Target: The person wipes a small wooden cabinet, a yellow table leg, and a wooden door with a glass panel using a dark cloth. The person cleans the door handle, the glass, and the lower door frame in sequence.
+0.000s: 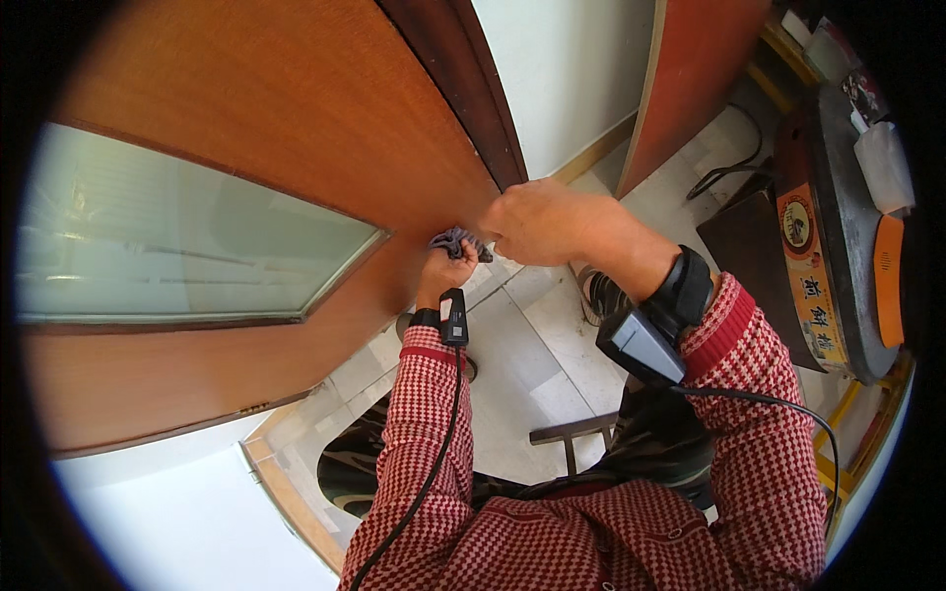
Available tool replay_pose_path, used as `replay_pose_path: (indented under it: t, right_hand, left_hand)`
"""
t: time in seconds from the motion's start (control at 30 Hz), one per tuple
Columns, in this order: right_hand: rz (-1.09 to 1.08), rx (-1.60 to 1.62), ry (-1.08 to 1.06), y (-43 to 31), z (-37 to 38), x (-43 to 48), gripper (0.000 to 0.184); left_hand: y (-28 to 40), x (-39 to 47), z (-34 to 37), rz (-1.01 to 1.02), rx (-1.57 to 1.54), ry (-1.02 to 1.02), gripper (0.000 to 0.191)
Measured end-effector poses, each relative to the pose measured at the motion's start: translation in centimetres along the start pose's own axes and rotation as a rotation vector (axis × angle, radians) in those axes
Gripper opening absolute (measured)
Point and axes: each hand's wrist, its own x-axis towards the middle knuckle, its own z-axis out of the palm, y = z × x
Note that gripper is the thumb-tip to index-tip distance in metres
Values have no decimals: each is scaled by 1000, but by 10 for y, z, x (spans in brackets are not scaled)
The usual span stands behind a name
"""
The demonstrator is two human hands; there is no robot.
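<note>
My left hand (448, 270) grips a crumpled dark grey cloth (457, 241) close to the lower part of a brown wooden door (259, 81) with a glass pane (185, 229). Just to its right, my right hand (533, 221) is curled, thumb and fingers together, near the door's edge and the dark door frame (480, 81). Whether the right fingers pinch something small cannot be told; a small pale spot shows beneath them. Both wrists wear black straps with devices and cables.
Light floor tiles (510, 354) lie below, with a small stool (573, 431) between my legs. At right are a reddish-brown panel (684, 81), a dark appliance (842, 244) bearing writing, an orange part and a yellow metal frame (850, 451). A black cable (732, 171) runs behind.
</note>
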Motion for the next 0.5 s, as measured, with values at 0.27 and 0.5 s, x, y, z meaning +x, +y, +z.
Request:
replay_pose_path:
  t: [0.27, 0.5]
  right_hand:
    - [-13, 1, 8, 4, 1, -1, 22]
    - [23, 35, -29, 6, -6, -8, 23]
  left_hand:
    - [69, -87, -114, -55, -392, 516, 26]
    - [83, -113, -211, 239, -482, 878, 19]
